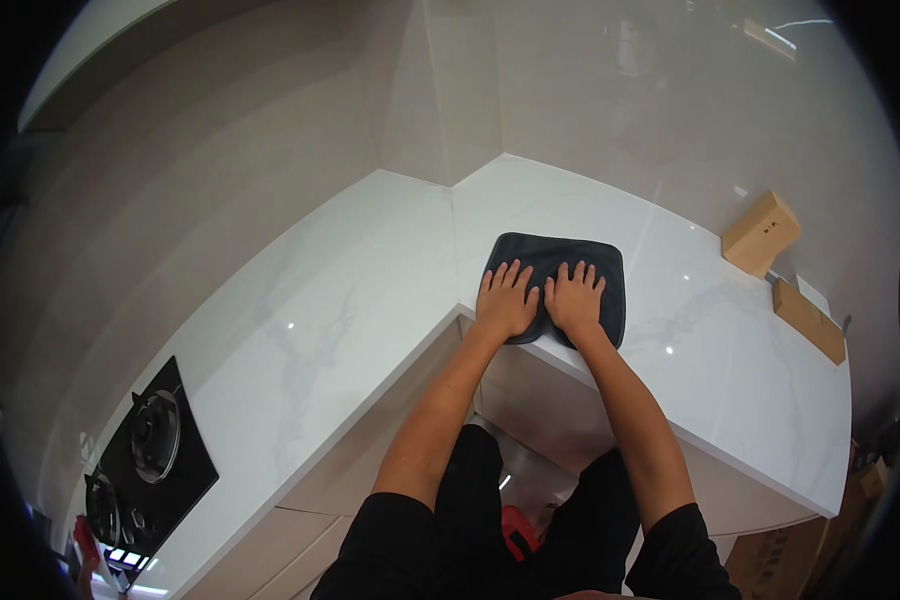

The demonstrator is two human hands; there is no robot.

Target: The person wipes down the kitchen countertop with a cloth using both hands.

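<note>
A dark grey square pad [560,248] with rounded corners and a raised rim lies on the white countertop near its front edge, close to the inner corner. Its exact kind I cannot tell. My left hand [508,300] rests flat on the pad's left part, fingers stretched away from me. On the right part my right hand [575,300] lies palm down, its fingers slightly spread. Both hands are open and grip nothing. The pad's surface under the palms is hidden.
A black gas hob [180,475] is set in the counter at the far left. Along the wall on the right stand a tan box [760,235] and a long brown box [808,320]. The white marbled counter [310,330] bends around the inner corner.
</note>
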